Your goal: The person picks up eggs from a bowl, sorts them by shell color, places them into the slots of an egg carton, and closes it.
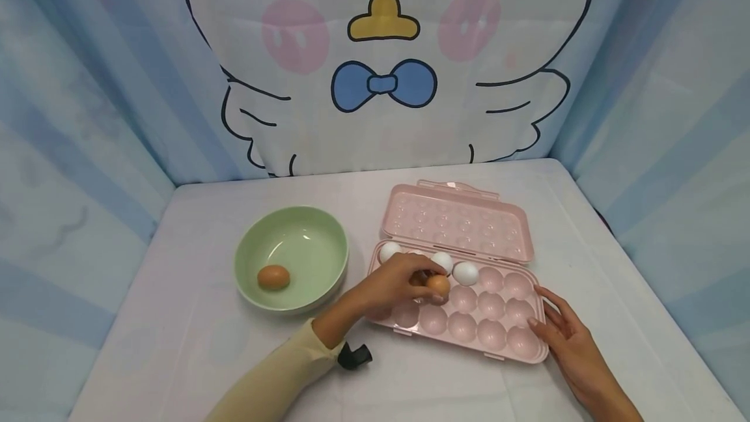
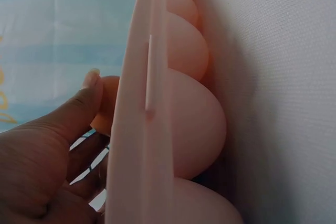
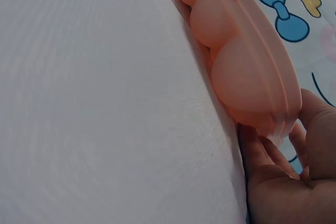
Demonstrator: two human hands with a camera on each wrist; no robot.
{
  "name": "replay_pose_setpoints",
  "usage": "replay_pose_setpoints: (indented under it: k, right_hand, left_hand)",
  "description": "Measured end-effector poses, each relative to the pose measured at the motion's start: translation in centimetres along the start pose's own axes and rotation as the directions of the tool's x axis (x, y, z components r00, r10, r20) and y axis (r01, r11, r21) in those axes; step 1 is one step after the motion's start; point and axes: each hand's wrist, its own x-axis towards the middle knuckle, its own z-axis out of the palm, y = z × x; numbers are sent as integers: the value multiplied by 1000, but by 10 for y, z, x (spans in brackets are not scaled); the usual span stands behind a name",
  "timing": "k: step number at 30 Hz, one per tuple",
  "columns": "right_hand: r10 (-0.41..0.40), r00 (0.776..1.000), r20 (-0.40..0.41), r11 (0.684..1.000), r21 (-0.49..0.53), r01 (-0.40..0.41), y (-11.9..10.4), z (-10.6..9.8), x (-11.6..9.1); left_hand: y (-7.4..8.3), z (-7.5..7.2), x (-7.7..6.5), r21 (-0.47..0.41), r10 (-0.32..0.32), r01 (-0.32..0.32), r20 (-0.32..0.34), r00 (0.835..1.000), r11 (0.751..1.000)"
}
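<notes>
A brown egg (image 1: 438,286) is pinched between the thumb and fingers of my left hand (image 1: 392,285), over the middle row of a pink egg carton (image 1: 463,342). The left wrist view catches the thumb on that egg behind the carton's side wall (image 2: 139,145). White eggs (image 1: 466,273) sit in the back row, partly hidden by the left hand. My right hand (image 1: 580,353) grips the carton's right end. In the right wrist view its thumb is at the rim, with fingers (image 3: 257,150) low at the carton's end.
Left of the carton stands a green bowl (image 1: 316,259) with another brown egg (image 1: 273,277) in it. The carton's lid (image 1: 457,220) lies folded open behind. A black wrist mount (image 1: 354,357) sticks out from the left sleeve. Patterned curtains (image 1: 76,148) hang around the white-covered table (image 1: 199,246).
</notes>
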Motion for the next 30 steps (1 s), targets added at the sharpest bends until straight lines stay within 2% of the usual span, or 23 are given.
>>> replay_pose_setpoints:
  k: [7,11,18,25,30]
  right_hand:
    - [10,1000,-2,1000,-1,-10,-2,1,-1]
    - [18,1000,-6,1000,-4,-18,-2,1,-1]
    - [4,1000,3,1000,14,-4,-1,2,-1]
    - [6,1000,-4,1000,1,-6,-1,2,-2]
    - [-15,1000,14,999,28,15,-1,2,-2]
  left_hand:
    - [3,0,0,42,-25,24,29,999,999]
    - [4,0,0,34,-38,37,33,999,999]
    - [3,1,-1,-54,-33,34,21,999,998]
    - [3,-1,-1,-55,-1,2,5,1000,998]
    - [5,-6,-3,-65,-5,4,-7,1000,998]
